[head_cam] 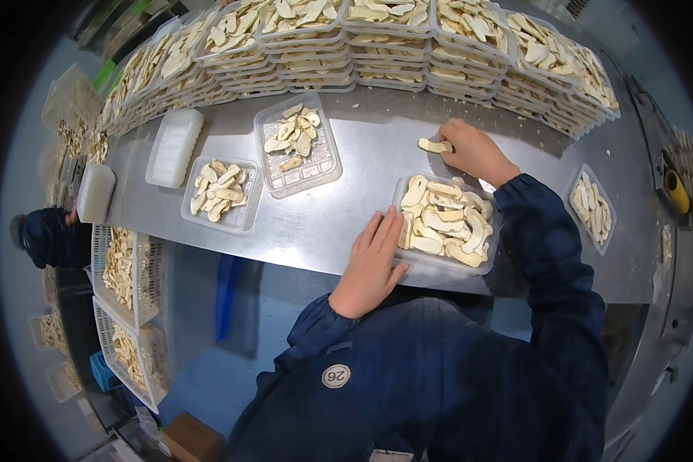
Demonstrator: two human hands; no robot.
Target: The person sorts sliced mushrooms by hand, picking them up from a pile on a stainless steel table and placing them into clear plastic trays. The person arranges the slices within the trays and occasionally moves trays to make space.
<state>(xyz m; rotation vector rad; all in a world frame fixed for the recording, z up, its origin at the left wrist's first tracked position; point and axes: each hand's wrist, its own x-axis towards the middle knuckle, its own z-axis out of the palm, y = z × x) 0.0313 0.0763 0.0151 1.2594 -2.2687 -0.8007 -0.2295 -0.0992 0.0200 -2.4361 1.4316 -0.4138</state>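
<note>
Between the fingertips of my right hand (476,151) is a curved pale slice (432,145), apparently dried mushroom, just above the steel table beyond a filled tray. That clear plastic tray (398,254) is full of similar mushroom slices (439,222) and sits near the table's front edge. My left hand (372,263) lies flat with fingers extended against the tray's left rim, gripping nothing. To the left, a smaller clear tray (253,216) bears a heap of slices. Behind it, a larger clear tray (329,164) has a loose pile of slices and bare ribbed floor in front.
Stacked trays of slices (390,52) line the table's back. An upturned white tray stack (175,147) stands left, and a small filled tray (592,208) lies right. White perforated crates (150,277) of slices stand below the left edge. A co-worker (49,237) is at far left.
</note>
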